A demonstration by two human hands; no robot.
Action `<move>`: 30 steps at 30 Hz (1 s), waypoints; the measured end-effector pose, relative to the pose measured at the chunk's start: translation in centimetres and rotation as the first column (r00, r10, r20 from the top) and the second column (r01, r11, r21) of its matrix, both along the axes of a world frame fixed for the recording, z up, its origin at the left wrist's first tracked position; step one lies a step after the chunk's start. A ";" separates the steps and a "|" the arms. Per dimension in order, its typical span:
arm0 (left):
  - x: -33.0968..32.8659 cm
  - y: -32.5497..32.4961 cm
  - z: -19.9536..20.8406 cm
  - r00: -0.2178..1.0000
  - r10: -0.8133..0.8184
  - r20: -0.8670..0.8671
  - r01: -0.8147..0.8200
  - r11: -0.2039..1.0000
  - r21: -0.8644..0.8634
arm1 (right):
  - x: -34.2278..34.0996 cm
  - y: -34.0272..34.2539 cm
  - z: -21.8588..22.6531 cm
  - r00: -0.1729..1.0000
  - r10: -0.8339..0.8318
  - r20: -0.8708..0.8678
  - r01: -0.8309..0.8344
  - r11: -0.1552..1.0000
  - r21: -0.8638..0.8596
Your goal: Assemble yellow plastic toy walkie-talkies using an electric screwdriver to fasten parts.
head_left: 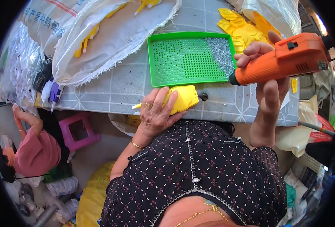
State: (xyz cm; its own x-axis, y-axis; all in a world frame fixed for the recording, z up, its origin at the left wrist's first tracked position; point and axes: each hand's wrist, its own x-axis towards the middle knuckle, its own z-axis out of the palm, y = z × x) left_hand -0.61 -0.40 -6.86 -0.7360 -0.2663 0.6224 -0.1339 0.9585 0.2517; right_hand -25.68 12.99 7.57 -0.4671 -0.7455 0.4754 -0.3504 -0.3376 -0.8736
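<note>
My left hand is closed over a yellow plastic part with a thin white tip, at the table's near edge. My right hand grips an orange electric screwdriver, raised above the table's right side; its dark nose points left, toward the tray's corner. Beyond my hands lies a shallow green tray with a perforated floor. Small silvery screws are heaped at its right end, and others sit in many of the holes. A small black round piece rests beside the yellow part.
A white woven sack with yellow pieces spreads over the table's far left. More yellow parts are piled at the far right. A purple-and-white piece lies at the left edge. Below are a pink stool and another person.
</note>
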 end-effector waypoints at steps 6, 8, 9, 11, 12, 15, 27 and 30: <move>0.4 0.2 0.4 0.999 0.040 0.023 -0.040 0.999 -0.019 | 0.1 0.6 -0.5 0.958 0.175 0.227 -0.196 0.978 0.073; 0.5 0.2 0.0 1.000 0.022 0.002 -0.022 0.999 -0.023 | 0.2 0.5 0.1 0.958 0.199 0.206 -0.223 0.970 0.099; 0.6 0.2 0.0 1.000 0.022 0.016 -0.022 1.000 -0.016 | 0.0 0.6 0.0 0.962 0.191 0.195 -0.214 0.972 0.099; 0.6 0.3 0.0 0.999 0.029 0.040 -0.029 1.000 -0.006 | -0.6 0.5 -1.0 0.922 0.283 0.265 -0.289 0.957 -0.018; 0.7 0.4 0.0 0.998 0.039 0.043 -0.039 0.999 -0.007 | -0.7 0.3 -1.1 0.918 0.292 0.267 -0.298 0.954 -0.020; 0.4 0.2 0.4 1.000 0.023 0.020 -0.023 1.000 0.000 | -0.5 -0.4 -0.9 0.873 0.405 0.271 -0.377 0.914 -0.152; 0.6 0.2 0.3 1.000 0.020 0.021 -0.020 1.000 -0.005 | 1.2 -2.8 -1.7 0.885 0.371 0.281 -0.367 0.928 -0.067; 0.7 0.2 0.3 0.998 0.042 0.037 -0.041 0.999 -0.022 | 1.0 -3.0 -1.2 0.852 0.425 0.307 -0.413 0.904 -0.107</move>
